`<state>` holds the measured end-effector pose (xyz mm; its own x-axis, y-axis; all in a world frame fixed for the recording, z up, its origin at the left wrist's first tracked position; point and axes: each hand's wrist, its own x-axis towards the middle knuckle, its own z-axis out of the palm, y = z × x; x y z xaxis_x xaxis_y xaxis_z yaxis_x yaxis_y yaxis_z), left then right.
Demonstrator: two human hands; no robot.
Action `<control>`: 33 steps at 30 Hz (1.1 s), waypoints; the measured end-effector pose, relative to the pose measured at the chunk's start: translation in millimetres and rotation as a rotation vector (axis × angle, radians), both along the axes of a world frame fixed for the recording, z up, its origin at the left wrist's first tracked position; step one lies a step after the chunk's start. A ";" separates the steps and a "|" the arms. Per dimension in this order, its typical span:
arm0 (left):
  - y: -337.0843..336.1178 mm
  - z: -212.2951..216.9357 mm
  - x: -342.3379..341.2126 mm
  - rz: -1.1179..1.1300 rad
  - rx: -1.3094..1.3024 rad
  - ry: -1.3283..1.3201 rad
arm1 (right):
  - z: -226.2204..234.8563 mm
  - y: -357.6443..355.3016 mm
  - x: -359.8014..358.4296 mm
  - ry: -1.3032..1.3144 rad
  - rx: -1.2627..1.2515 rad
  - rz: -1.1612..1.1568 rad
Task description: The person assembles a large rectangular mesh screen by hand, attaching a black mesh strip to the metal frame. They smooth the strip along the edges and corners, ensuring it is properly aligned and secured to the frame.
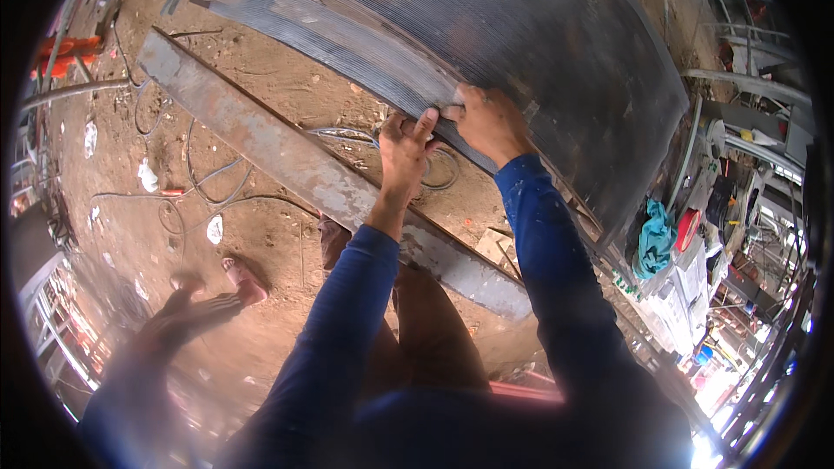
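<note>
A large dark sheet with a finely ribbed surface [565,61] lies in front of me. Along its near edge runs a narrower grey ribbed strip [330,43]. My left hand [404,152] is at the strip's near edge, fingers curled around it from below and thumb raised on top. Just to its right, my right hand [493,124] bends over the strip, with its thumb and fingertips pressed together on it near the left thumb. Whether a small item sits between those fingertips is hidden. Below my wrists stretches a long, worn metal beam [261,135].
Cables [195,187] and white scraps [148,175] lie on the dirt ground at left. Another person's foot [245,282] is at lower left, partly blurred. A teal cloth [655,239] and a red roll [687,230] sit among clutter at right. Orange material [65,56] is far left.
</note>
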<state>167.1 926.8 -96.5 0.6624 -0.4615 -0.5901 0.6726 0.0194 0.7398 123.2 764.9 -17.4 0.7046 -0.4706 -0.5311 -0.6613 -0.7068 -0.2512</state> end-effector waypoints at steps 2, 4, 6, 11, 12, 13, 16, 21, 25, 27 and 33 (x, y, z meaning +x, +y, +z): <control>-1.4 -4.1 -0.7 -0.005 -0.007 -0.003 | -7.8 0.9 -7.3 -0.071 -0.034 -0.003; -5.0 -10.7 -1.5 -0.018 0.035 -0.032 | -17.7 1.4 -14.9 -0.147 -0.082 0.006; -6.7 -12.3 -1.6 0.002 0.046 -0.036 | -24.5 4.2 -18.5 -0.225 -0.146 0.030; -6.7 -17.8 -2.8 0.032 0.057 -0.025 | -25.2 3.5 -22.2 -0.268 -0.142 0.041; -3.1 -16.3 -1.2 0.015 0.039 -0.009 | -27.5 2.7 -23.5 -0.284 -0.160 0.058; -0.4 -15.0 1.0 -0.002 0.020 0.007 | -29.7 1.0 -24.4 -0.272 -0.139 0.053; 1.7 -5.6 8.1 0.035 -0.152 0.100 | -27.1 -1.5 -23.7 -0.228 -0.075 0.028; -5.4 -18.6 9.2 0.061 0.043 -0.015 | -9.3 -4.2 -17.5 -0.097 0.014 -0.018; -6.3 -11.7 7.4 0.087 0.095 0.001 | 28.5 4.5 -30.3 -0.103 0.003 -0.079; -5.7 -6.8 6.2 0.071 0.114 -0.006 | 42.7 0.8 -59.1 -0.185 0.025 -0.111; -8.9 -14.1 -14.9 0.041 0.025 0.065 | 11.7 -0.1 -100.8 -0.205 -0.059 -0.150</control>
